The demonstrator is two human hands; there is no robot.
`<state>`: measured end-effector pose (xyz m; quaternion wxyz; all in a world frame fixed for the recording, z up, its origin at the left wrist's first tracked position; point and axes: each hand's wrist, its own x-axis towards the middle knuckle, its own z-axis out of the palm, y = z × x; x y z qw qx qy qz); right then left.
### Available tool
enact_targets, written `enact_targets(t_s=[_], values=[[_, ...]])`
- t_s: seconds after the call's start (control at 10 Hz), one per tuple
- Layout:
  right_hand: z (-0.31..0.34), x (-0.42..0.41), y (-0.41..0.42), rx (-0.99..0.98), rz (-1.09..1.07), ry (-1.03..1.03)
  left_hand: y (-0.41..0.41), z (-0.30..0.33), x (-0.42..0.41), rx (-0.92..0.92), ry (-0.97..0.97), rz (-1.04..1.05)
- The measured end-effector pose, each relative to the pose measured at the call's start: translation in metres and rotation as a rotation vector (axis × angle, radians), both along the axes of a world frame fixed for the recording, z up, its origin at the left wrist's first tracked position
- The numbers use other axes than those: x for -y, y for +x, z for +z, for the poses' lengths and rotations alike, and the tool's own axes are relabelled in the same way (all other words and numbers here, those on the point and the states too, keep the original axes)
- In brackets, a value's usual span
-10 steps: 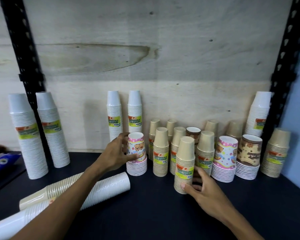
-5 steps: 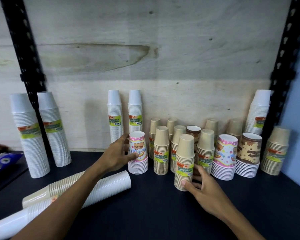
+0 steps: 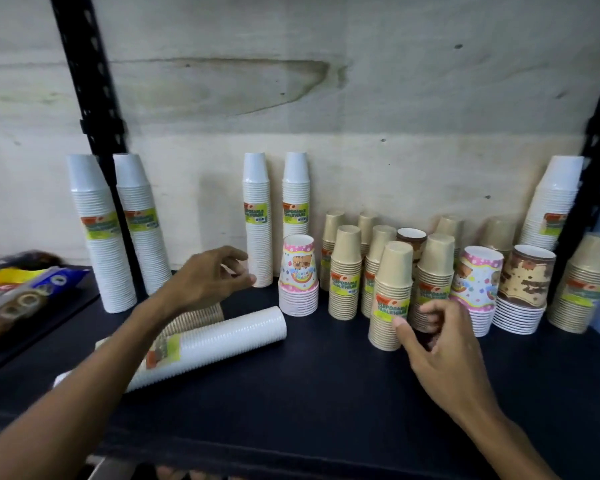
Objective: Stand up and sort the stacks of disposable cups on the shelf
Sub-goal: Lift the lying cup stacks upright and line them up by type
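Note:
Stacks of disposable cups stand upside down on a dark shelf (image 3: 291,393). My left hand (image 3: 208,278) hovers open, just left of a pink cartoon-print stack (image 3: 298,275) and apart from it. My right hand (image 3: 437,344) rests its thumb and fingertips against the lower part of the front tan stack (image 3: 392,296), fingers loosely curled. More tan stacks (image 3: 345,271) cluster behind it. A white stack (image 3: 215,344) and a tan stack (image 3: 201,315) lie on their sides under my left forearm.
Tall white stacks stand at the back left (image 3: 101,233), centre (image 3: 257,220) and far right (image 3: 551,202). Another cartoon stack (image 3: 477,289) and a brown-print stack (image 3: 523,289) stand at right. Black uprights (image 3: 94,98) frame the shelf. Packaged goods (image 3: 14,292) lie at far left.
My left hand has let go of the pink cartoon stack and drawn back to the left with its fingers apart. My right hand stays at the front tan stack.

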<state>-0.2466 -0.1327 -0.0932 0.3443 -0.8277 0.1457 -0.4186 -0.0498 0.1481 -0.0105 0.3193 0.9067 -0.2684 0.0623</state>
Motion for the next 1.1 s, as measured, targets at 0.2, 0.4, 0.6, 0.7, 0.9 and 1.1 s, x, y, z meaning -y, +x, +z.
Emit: enact_targets(t_s=[0.2, 0.4, 0.6, 0.7, 0.9, 1.1], values=[[0.011, -0.065, 0.019, 0.035, 0.286, -0.359, 0.001, 0.017, -0.067, -0.175, 0.387, 0.117], [0.014, -0.133, 0.070, -0.257, 0.579, -0.666, 0.001, 0.016, -0.119, -0.362, 0.632, 0.180], [0.015, -0.164, 0.107, -0.439, 0.570, -0.827, -0.010, 0.006, -0.147, -0.437, 0.456, 0.217], [0.014, -0.161, 0.107, -0.419, 0.533, -0.875, -0.003, -0.004, -0.156, -0.483, 0.325, 0.175], [0.015, -0.134, 0.090, -0.410, 0.431, -0.828, 0.003, 0.020, -0.161, -0.449, -0.029, 0.072], [0.029, -0.107, 0.071, -0.373, 0.263, -0.600, 0.012, 0.054, -0.120, -0.253, -0.058, -0.073]])
